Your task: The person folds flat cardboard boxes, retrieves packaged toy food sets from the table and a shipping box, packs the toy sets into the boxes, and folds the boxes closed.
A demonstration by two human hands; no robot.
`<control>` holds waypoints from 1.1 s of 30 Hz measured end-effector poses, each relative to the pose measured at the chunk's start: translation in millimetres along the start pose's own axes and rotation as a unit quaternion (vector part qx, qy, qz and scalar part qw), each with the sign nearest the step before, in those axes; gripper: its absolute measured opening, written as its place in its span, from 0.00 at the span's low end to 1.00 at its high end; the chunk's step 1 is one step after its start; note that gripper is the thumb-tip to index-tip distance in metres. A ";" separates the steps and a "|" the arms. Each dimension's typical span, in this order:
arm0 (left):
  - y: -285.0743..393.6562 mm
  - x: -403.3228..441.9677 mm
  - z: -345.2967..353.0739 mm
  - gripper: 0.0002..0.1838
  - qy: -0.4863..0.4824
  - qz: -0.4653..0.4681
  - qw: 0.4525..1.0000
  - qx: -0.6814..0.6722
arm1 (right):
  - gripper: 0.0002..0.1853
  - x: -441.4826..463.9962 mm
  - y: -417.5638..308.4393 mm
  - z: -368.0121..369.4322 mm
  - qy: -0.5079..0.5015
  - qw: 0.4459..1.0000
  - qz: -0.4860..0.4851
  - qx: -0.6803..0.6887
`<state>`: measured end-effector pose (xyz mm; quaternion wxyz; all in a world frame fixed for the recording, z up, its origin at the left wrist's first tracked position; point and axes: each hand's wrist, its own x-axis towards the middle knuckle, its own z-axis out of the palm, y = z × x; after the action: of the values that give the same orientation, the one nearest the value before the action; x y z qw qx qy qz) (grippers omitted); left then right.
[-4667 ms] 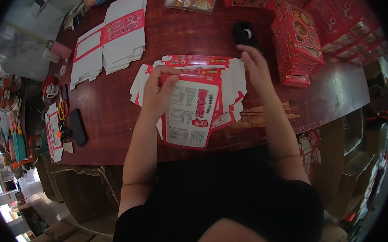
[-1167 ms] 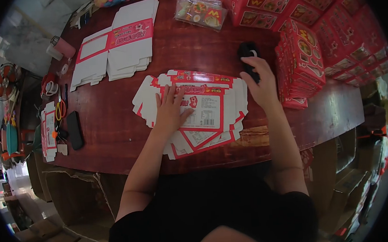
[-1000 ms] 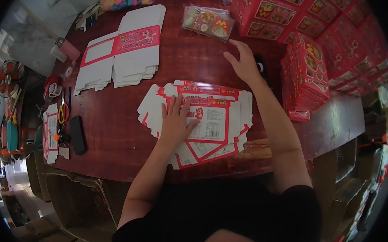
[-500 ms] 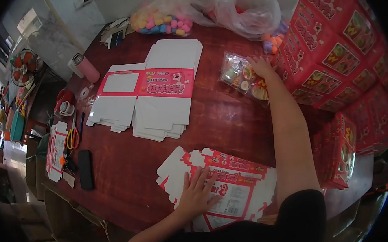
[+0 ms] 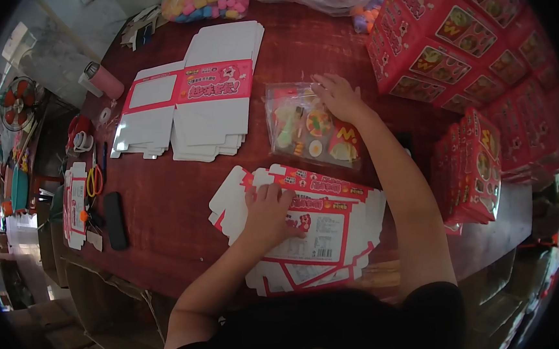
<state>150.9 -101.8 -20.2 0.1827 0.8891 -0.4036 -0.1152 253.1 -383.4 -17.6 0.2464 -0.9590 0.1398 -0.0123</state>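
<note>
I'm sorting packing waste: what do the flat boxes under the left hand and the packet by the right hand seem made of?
Flat boxes: likely thin card, smooth, perhaps coated, judging by the thin white flaps. Packet: probably clear, glossy plastic film, since colourful contents show through.

clock directions run from the view's centre. the worktop (image 5: pixel 159 209) is glossy dark red-brown with streaky grain. at 5 o'clock, the flat cartons (image 5: pixel 322 233) show white panels, red borders and a black barcode. at 1 o'clock, the clear pouch (image 5: pixel 312 130) has red printing, a yellow letter and a white-and-yellow egg. at 11 o'clock, the stacked blanks (image 5: pixel 213 111) are white with a pinkish-red band. at 2 o'clock, the big stack (image 5: pixel 439 53) is red, patterned with repeating food pictures. at 10 o'clock, the flask (image 5: pixel 104 81) is pink.
</note>
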 end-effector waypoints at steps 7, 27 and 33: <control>6.2 -7.2 -36.9 0.28 -0.076 -0.025 0.993 -0.092 | 0.16 -158.4 -10.7 -55.4 0.194 0.950 -0.170 0.177; 39.0 -101.5 -3.0 0.15 -0.169 0.022 0.868 -0.467 | 0.10 -346.5 -64.4 15.3 -0.046 0.905 -0.050 0.421; 58.6 -113.6 -27.1 0.24 0.024 0.147 0.984 -0.094 | 0.06 -332.0 -71.4 18.4 0.098 0.875 -0.045 0.471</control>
<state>47.3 -44.8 35.3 0.2902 0.8016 -0.5124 -0.1034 -45.4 -223.8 15.2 0.6534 -0.7285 0.0974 -0.1814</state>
